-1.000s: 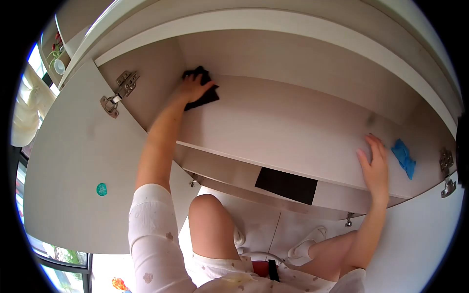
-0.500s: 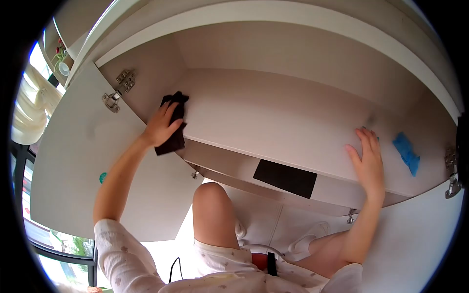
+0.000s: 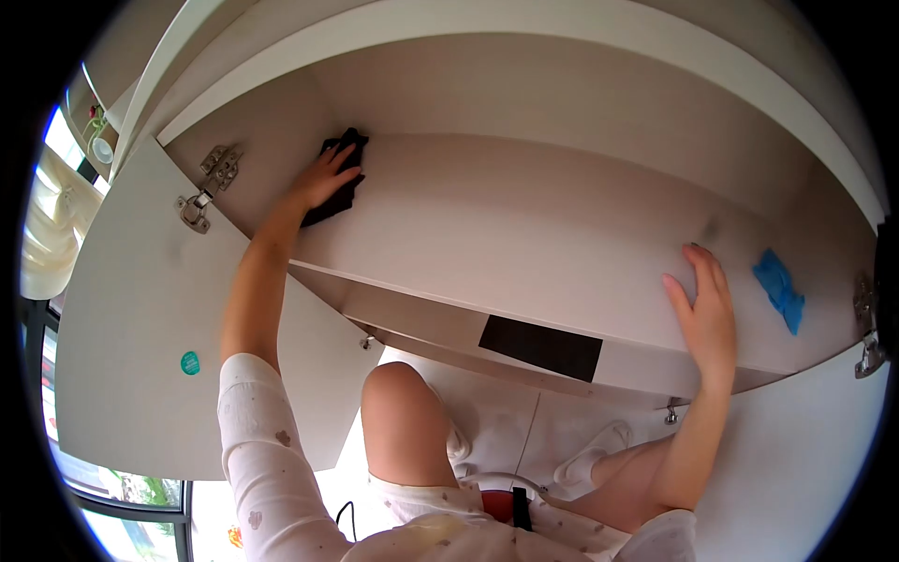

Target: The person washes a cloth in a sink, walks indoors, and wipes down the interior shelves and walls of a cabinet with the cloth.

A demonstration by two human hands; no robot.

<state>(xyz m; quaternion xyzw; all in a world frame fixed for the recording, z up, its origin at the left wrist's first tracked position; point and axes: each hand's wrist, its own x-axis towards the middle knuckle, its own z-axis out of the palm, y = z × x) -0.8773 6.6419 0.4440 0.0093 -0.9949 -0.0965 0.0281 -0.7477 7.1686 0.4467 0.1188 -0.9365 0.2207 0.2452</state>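
Note:
My left hand point(image 3: 323, 180) lies over a dark cloth point(image 3: 348, 192) at the left end of the cabinet shelf point(image 3: 487, 215), its fingers spread and pressing the cloth against the surface. The cloth sticks out around the fingers. At the right part of the shelf, my right hand point(image 3: 704, 304) rests at the front edge with thumb and fingers apart and nothing in it. A crumpled blue cloth point(image 3: 778, 290) lies on the shelf just right of that hand.
An open cabinet door point(image 3: 169, 328) with metal hinges point(image 3: 208, 187) and a green sticker point(image 3: 190, 363) stands at the left; another door point(image 3: 796, 450) is at the right. A dark rectangle point(image 3: 540, 347) lies in the lower compartment. My knee point(image 3: 403, 421) is below.
Over the last second my left hand and the dark cloth came forward to the shelf's left front edge, then went back inward. My right hand has hardly moved.

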